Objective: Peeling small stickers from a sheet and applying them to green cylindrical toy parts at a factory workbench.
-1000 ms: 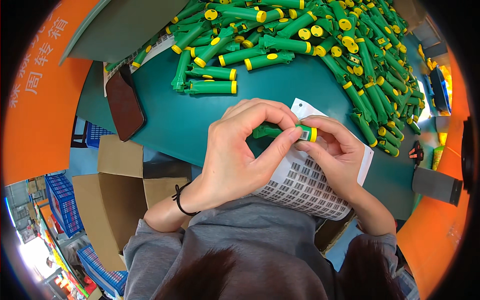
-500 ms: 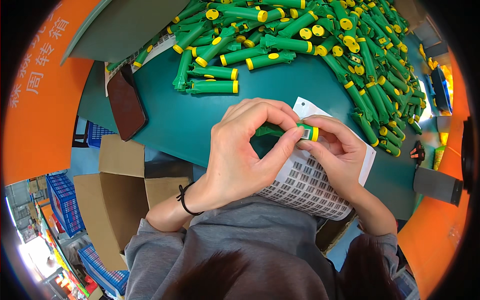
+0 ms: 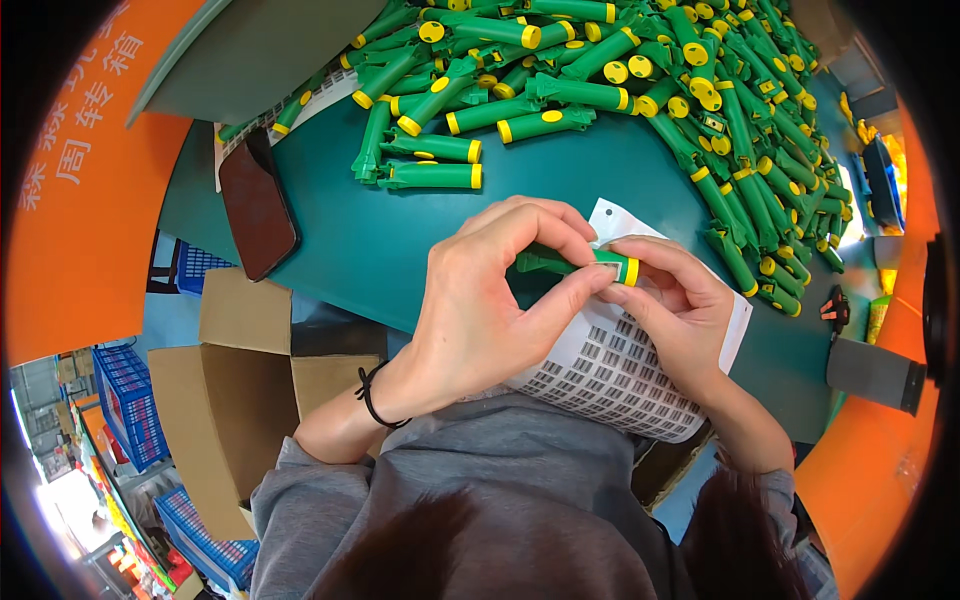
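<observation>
Both hands meet on one green plastic tube with a yellow end [image 3: 631,271], held above the table near my chest. My left hand [image 3: 490,295] curls around the tube's green length, its thumb lying over a small white barcode sticker [image 3: 608,266] near the yellow end. Fingers and thumb of my right hand [image 3: 680,305] pinch the yellow end. Much of the tube's body is hidden behind the left fingers. Beneath the hands, a white sheet of barcode stickers [image 3: 600,365] hangs over the table's near edge, partly covered by my right hand.
A large heap of similar green tubes [image 3: 590,93] covers the far side of the green table [image 3: 330,250]. A dark red phone-like slab [image 3: 257,205] lies at the left. An open cardboard box [image 3: 235,400] stands below the edge; blue crates [image 3: 130,405] are further left.
My left thumb has slid a little further over the sticker, covering more of it. Both hands keep their hold on the tube; the whole view has shifted slightly.
</observation>
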Available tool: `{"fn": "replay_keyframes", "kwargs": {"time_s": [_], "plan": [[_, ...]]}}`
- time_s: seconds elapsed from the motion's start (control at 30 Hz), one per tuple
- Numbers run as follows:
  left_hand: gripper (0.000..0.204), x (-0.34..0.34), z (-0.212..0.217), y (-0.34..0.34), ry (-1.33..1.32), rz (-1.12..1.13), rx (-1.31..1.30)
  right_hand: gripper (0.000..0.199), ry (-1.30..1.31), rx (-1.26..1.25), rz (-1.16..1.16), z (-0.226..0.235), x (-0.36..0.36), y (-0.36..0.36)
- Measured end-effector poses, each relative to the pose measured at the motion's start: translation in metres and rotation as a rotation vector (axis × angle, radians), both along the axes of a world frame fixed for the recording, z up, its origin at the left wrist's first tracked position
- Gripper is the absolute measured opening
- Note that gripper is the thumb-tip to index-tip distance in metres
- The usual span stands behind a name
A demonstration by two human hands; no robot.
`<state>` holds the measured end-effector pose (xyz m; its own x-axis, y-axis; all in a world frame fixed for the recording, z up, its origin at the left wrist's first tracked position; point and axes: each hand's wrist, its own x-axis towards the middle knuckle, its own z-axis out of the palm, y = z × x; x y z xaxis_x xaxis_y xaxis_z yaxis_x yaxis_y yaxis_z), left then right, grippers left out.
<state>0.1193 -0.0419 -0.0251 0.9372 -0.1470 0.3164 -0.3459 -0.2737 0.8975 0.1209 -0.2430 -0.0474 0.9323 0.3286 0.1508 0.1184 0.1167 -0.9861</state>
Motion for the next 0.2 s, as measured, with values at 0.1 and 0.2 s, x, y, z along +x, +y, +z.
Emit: {"fn": "replay_keyframes", "kwargs": {"time_s": [0.1, 0.2], "plan": [[0.038, 0.006, 0.006, 0.006, 0.201, 0.031, -0.180, 0.040, -0.018, -0.034, 0.028, -0.002, -0.001, -0.003], [0.070, 0.016, 0.005, 0.025, 0.322, -0.391, 0.011, 0.046, -0.007, -0.058, 0.081, 0.006, 0.000, -0.001]]}}
